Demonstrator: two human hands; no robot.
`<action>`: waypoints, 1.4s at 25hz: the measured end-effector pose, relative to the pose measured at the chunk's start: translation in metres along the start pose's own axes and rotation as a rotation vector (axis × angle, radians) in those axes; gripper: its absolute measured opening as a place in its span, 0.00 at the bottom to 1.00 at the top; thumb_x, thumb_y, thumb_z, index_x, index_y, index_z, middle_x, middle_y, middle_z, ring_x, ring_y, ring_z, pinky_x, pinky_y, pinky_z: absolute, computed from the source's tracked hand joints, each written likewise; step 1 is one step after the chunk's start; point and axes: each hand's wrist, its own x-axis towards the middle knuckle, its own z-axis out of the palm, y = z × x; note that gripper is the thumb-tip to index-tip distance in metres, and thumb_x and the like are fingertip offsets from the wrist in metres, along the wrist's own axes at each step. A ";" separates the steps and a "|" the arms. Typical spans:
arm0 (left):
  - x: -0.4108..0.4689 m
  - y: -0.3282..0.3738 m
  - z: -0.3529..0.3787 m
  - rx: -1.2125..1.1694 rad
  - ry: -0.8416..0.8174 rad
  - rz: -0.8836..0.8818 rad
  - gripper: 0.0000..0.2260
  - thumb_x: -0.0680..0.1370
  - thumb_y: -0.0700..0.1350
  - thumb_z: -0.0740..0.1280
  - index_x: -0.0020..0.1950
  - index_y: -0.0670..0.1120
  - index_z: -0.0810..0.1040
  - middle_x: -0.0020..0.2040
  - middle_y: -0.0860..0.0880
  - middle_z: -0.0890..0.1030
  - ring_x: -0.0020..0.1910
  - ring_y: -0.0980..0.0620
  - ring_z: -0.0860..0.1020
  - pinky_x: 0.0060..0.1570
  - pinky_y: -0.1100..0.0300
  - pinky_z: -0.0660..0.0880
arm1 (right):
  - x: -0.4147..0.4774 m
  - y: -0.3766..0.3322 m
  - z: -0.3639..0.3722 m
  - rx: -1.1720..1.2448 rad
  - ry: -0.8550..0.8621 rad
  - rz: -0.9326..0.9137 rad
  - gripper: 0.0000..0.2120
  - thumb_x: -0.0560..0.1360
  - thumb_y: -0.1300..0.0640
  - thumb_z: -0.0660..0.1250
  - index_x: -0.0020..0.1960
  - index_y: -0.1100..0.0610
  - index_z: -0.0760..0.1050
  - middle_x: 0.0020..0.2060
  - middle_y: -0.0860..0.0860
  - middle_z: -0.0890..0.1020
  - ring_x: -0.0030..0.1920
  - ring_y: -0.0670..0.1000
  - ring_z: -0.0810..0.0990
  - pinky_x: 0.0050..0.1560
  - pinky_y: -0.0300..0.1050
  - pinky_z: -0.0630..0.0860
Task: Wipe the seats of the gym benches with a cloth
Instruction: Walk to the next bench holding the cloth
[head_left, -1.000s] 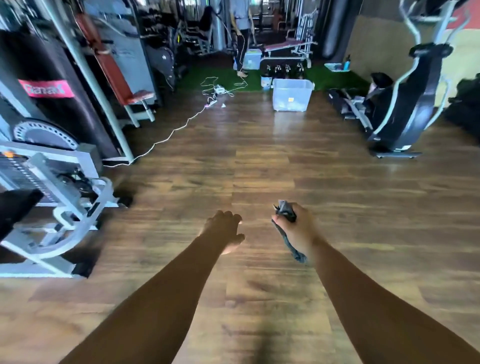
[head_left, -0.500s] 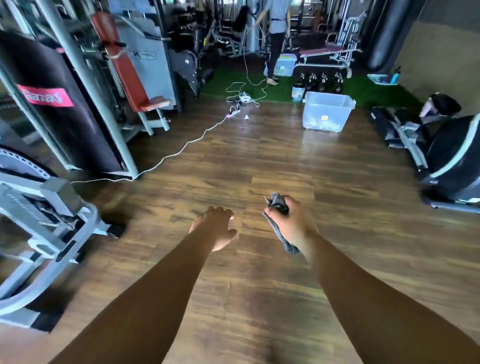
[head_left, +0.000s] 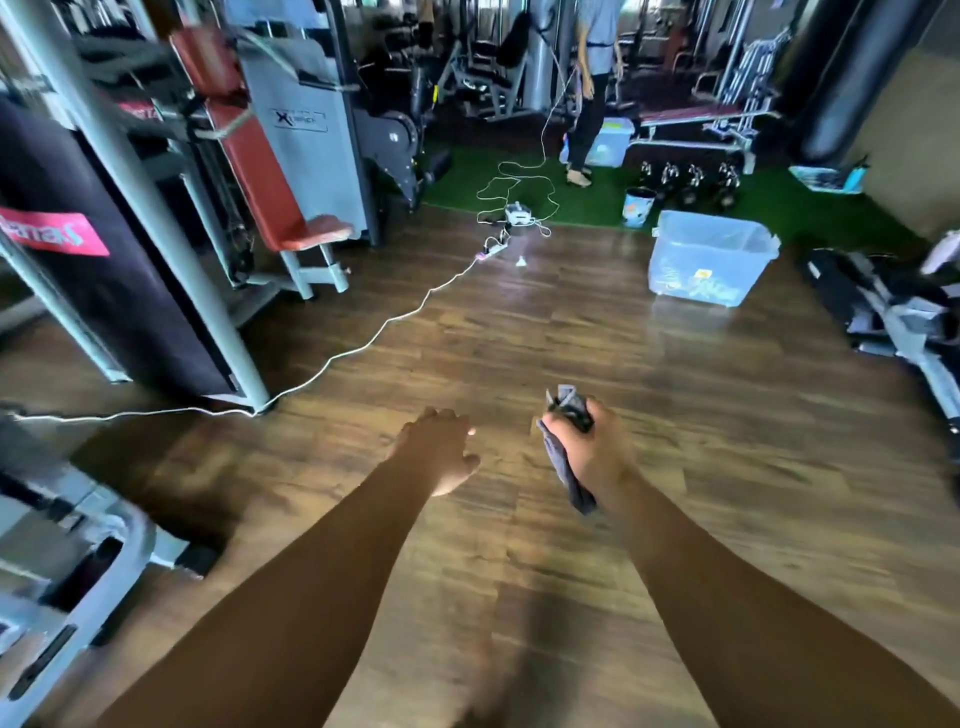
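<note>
Your right hand (head_left: 592, 447) has the cloth (head_left: 569, 480), fingers curled tight round it out in front of you, above the wooden floor (head_left: 519, 338) and well away from any bench. It's a dark grey-blue rag, soft and crumpled: a bunched tuft pokes out above your knuckles, and a limp, twisted tail hangs below your palm. Your left hand (head_left: 441, 452) is just beside it, palm down, fingers loose and relaxed, holding nothing. The floor is glossy brown planks catching a pale sheen. Off to your left, there's the red bench (head_left: 260, 171), a long padded back sloping steeply on grey metal legs, with a small flat seat (head_left: 322, 228) at its foot. Further back on the right, a second bench (head_left: 696, 111) lies flat, dark red pad on a pale tube frame, standing on green turf (head_left: 587, 202). A thin white cable (head_left: 363, 343) snakes across the planks. A clear plastic tub (head_left: 711, 260), boxy and see-through, sits at the turf's edge. A tall black punch bag (head_left: 104, 260) hangs at far left.
</note>
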 end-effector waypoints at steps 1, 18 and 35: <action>0.027 -0.007 -0.012 0.005 -0.003 0.007 0.23 0.80 0.57 0.65 0.74 0.54 0.71 0.74 0.49 0.73 0.74 0.46 0.68 0.71 0.49 0.69 | 0.026 -0.003 0.007 0.011 -0.016 0.012 0.20 0.68 0.36 0.69 0.39 0.53 0.75 0.33 0.50 0.82 0.39 0.57 0.83 0.44 0.54 0.79; 0.593 -0.131 -0.147 0.000 0.006 -0.108 0.23 0.79 0.57 0.66 0.74 0.54 0.72 0.71 0.48 0.75 0.72 0.44 0.69 0.71 0.49 0.69 | 0.636 -0.049 0.145 0.121 -0.130 0.036 0.18 0.65 0.34 0.71 0.53 0.36 0.80 0.41 0.48 0.88 0.45 0.57 0.87 0.51 0.58 0.84; 1.120 -0.353 -0.265 -0.050 0.011 -0.280 0.21 0.80 0.57 0.64 0.73 0.57 0.73 0.73 0.51 0.74 0.74 0.46 0.68 0.71 0.49 0.70 | 1.196 -0.124 0.372 0.012 -0.220 -0.096 0.07 0.74 0.49 0.74 0.49 0.51 0.82 0.40 0.48 0.85 0.44 0.51 0.83 0.47 0.44 0.75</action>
